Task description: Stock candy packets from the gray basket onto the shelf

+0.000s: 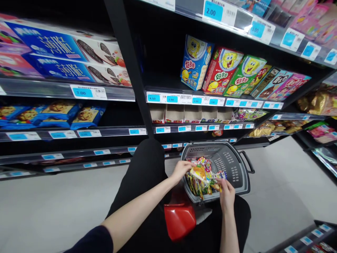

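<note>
A small colourful snack packet (201, 173), yellow, orange and white, is stretched between my two hands over the shopping basket. My left hand (181, 170) pinches its upper left end. At its lower right end, my right hand (226, 192) has its fingers closed on the packet's edge. The grey shopping basket (234, 165) stands on the floor in front of me, between my knees. More bright snack packets (196, 188) lie inside it, partly covered by the packet I hold.
A red glossy plastic object (180, 219) is between my legs. Ahead, shelves carry cartoon snack boxes (223, 70), open display cartons (193, 113) and blue biscuit boxes (56, 42). The basket's dark handle (249, 162) sticks out right. Another shelf (306, 240) edges in at lower right.
</note>
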`<state>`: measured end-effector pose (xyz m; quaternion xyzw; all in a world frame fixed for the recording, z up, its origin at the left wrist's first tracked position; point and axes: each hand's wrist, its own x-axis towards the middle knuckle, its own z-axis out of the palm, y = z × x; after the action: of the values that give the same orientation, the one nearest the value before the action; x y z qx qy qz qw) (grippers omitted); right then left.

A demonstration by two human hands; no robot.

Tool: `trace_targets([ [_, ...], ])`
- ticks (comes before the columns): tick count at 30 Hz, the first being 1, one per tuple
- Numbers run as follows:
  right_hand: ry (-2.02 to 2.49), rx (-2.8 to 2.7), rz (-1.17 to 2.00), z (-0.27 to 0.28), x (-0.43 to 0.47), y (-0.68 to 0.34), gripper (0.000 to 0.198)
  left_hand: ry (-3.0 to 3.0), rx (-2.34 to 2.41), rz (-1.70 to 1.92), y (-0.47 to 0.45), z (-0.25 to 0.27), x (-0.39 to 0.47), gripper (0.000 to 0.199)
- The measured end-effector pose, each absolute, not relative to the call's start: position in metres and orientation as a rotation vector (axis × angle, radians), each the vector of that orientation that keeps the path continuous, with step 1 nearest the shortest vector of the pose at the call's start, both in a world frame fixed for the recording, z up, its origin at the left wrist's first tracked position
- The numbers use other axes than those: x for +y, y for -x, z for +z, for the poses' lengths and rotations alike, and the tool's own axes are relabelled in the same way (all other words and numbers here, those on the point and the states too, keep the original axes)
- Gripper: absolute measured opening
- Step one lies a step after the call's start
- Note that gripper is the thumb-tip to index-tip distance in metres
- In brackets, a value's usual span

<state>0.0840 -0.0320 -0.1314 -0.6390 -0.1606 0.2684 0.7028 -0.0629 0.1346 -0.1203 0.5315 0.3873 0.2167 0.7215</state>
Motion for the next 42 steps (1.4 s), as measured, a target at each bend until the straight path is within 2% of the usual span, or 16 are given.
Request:
trace_targets([
  [3, 1.523, -0.38, 0.574, -0.132, -0.029, -0.08, 0.018, -1.063, 0.88, 0.484, 0.062, -0.119, 0.134, 0.018],
  [4, 1.52, -0.37, 0.593, -0.132, -0.028, -0.078, 0.023, -1.025, 0.884, 0.511, 0.061, -0.119, 0.135, 0.024],
  [7, 1.49, -0.277, 0.576, -0.133, -0.024, -0.075, 0.058, -0.836, 0.89, 0.512, 0.062, -0.118, 0.135, 0.048],
  [10, 1.45, -0.205, 0.591, -0.135, -0.023, -0.076, 0.068, -0.722, 0.834, 0.326, 0.064, -0.116, 0.135, 0.045],
  [15, 1.485, -0.268, 0.734, -0.138, -0.029, -0.081, 0.045, -0.817, 0.84, 0.286, 0.066, -0.117, 0.134, 0.033],
  [22, 1.582, -0.417, 0.538, -0.133, -0.031, -0.087, 0.022, -1.034, 0.764, 0.414, 0.062, -0.124, 0.137, 0.017],
  [25, 1.593, -0.493, 0.469, -0.128, -0.031, -0.086, 0.016, -1.096, 0.747, 0.482, 0.063, -0.125, 0.138, 0.012],
  [30, 1.502, -0.6, 0.478, -0.124, -0.033, -0.085, 0.008, -0.705, 0.659, 0.322, 0.065, -0.12, 0.136, 0.013],
  [35, 1.47, -0.589, 0.502, -0.127, -0.033, -0.083, 0.011, -0.684, 0.655, 0.316, 0.064, -0.114, 0.134, 0.016],
  [37, 1.511, -0.51, 0.536, -0.126, -0.029, -0.078, 0.019, -0.842, 0.703, 0.354, 0.062, -0.115, 0.133, 0.017],
  [42, 1.591, -0.335, 0.461, -0.124, -0.019, -0.069, 0.066, -1.171, 0.737, 0.469, 0.062, -0.12, 0.131, 0.028],
])
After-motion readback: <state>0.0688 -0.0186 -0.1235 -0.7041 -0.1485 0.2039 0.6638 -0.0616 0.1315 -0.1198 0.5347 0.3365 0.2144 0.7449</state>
